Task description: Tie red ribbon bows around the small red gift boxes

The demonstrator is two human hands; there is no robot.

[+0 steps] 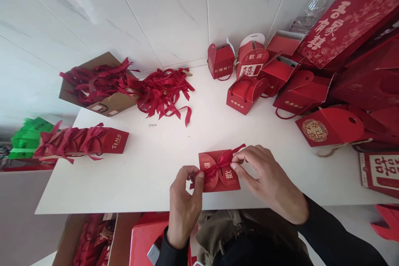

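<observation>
A small red gift box point(219, 171) lies at the near edge of the white table point(174, 145), with a red ribbon bow point(221, 162) across its top. My left hand point(184, 203) pinches the left end of the ribbon beside the box. My right hand point(268, 181) pinches the ribbon at the right side of the bow, fingers closed on it. Both hands rest over the table's front edge.
A row of ribboned red boxes point(81, 141) lies at the left. A brown paper bag point(102, 87) and a pile of loose red ribbons point(162, 91) sit at the back. Several open red boxes point(249, 87) and large red bags point(352, 20) crowd the right side.
</observation>
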